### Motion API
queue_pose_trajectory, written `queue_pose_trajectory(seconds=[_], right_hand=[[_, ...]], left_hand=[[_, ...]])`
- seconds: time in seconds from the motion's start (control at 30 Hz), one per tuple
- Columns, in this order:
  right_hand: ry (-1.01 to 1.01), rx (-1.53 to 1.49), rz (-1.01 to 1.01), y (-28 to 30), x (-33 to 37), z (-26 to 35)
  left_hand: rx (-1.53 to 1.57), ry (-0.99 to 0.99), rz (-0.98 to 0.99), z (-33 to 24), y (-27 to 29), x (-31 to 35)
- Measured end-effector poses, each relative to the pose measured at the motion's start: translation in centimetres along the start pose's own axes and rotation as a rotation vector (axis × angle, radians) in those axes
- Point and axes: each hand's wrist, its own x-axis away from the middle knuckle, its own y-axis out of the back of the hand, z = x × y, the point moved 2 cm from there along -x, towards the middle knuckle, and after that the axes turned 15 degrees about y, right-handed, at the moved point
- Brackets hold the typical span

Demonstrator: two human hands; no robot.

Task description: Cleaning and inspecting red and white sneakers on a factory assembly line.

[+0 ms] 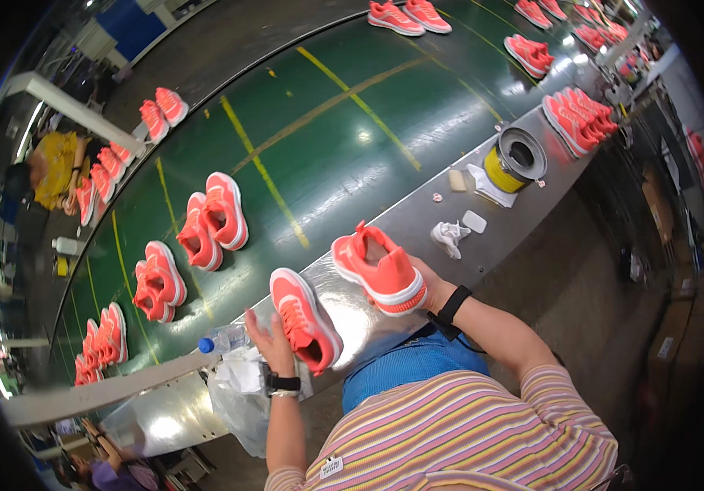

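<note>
A coral sneaker with a white sole (381, 270) is in my right hand (435, 288), which grips it by the heel end above the metal ledge. Its toe points away to the left, and most of my fingers are hidden behind it. A second coral sneaker (303, 315) lies just left of it, at the ledge's edge, toe pointing away from me. Beside that sneaker's left side, my left hand (270, 342) is open with its fingers spread. Whether its palm touches the sneaker, I cannot tell.
A green conveyor belt (286, 164) with yellow lines carries pairs of coral sneakers (213, 221). On the metal ledge (401, 209) stand a yellow-banded can (503, 172), a crumpled white cloth (450, 237) and several sneakers (577, 121). A blue-capped bottle (225, 339) lies near my left hand.
</note>
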Motion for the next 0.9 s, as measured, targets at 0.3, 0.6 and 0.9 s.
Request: queue_pose_trajectory(seconds=[0.3,0.6,0.9], right_hand=[[-0.1,0.581,-0.017,2.3,0.1,1.9],[1.049,2.348,-0.152,9.0,4.9,14.5],[1.337,1.669,-0.57,2.0,10.0,26.3]], left_hand=[[-0.835,-0.85,1.174,-20.4,-12.3,3.9],[-1.114,-0.484,0.609,-17.1,-20.1,1.7],[-1.17,-0.289,0.508,-10.0,-22.6,0.4]])
